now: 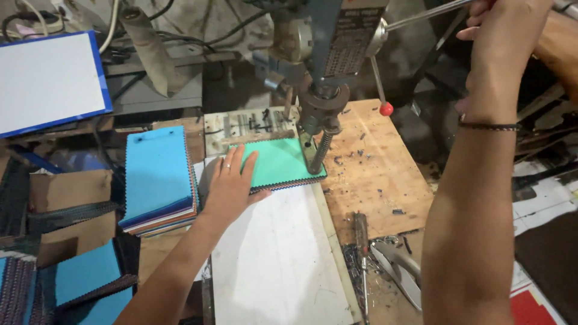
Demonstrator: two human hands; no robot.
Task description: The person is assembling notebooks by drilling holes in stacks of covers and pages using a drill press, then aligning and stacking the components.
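— Where are our hands?

— Our left hand [232,183] lies flat and open, palm down, pressing on the near left part of a green stack of fabric swatches [282,164] with zigzag edges. A ring shows on one finger. Our right hand [503,36] is raised at the far right, fingers curled closed around the metal feed lever [424,15] of the drill press [328,72]; a thin dark bracelet [487,126] circles that wrist.

— And the green stack?

— It sits on the press table, under the spindle, resting partly on a white board [271,259] that runs toward us. The coiled drill bit [322,150] stands at the stack's far right corner; we cannot tell whether it touches the cloth. A second lever with a red knob [386,109] hangs just right of the spindle.

— What lies around?

— A plywood top [376,174] strewn with dark chips is to the right. Near its front edge lie a screwdriver [361,241] and metal shears [400,268]. Left of our hand sits a blue-topped swatch pile [158,180], well apart from the green one. More blue swatches [84,280] lie at the near left.
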